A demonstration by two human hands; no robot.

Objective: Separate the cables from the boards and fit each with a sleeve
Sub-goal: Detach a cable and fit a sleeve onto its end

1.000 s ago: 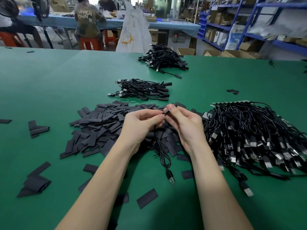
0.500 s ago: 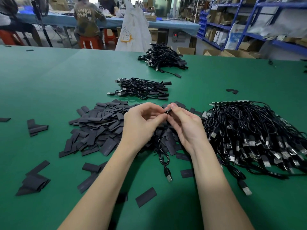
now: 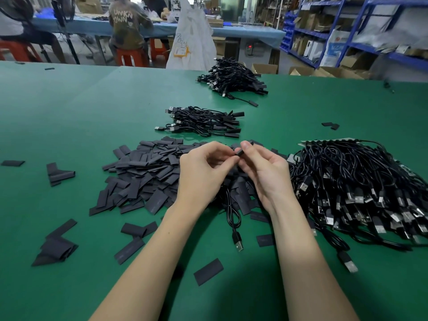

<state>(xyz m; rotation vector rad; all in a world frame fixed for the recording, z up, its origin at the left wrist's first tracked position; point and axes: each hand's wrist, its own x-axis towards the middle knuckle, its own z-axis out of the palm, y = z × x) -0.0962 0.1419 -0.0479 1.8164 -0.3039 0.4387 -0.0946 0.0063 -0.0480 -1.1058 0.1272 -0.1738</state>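
Observation:
My left hand (image 3: 203,174) and my right hand (image 3: 266,172) meet above a heap of flat black sleeves (image 3: 143,174). Between their fingertips they pinch one small black sleeve (image 3: 239,152). A black cable (image 3: 232,216) hangs down from under the hands, and its USB plug lies on the green table (image 3: 69,112). To the right lies a big tangle of black cables (image 3: 361,188), still joined to a pale board strip (image 3: 324,142) at its far edge.
Two piles of sleeved cables lie farther back, the nearer pile (image 3: 203,122) and the far pile (image 3: 234,77). Loose sleeves (image 3: 208,271) are scattered over the near table. People sit at a blue table behind; blue shelves stand at the right.
The hands stay together at the same spot. The fingertips have shifted slightly on the sleeve, and the hanging cable has swung a little.

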